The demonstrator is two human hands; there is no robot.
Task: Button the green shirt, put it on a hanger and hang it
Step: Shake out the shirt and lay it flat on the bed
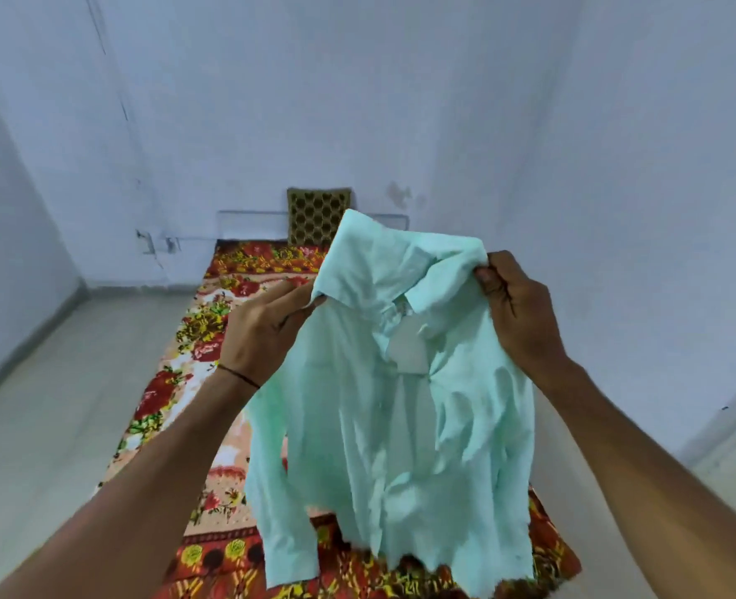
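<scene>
As the green shirt [379,425] hangs, fingers of left hand [262,335] and right hand [517,313] pinch its shoulders.

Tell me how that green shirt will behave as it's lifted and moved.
Likely floppy: the green shirt sags in folds below where the left hand and right hand pinch its top. Probably light, since fingertip pinches carry it. Its lower end dangles, so it may drag over the floral mat.
</scene>
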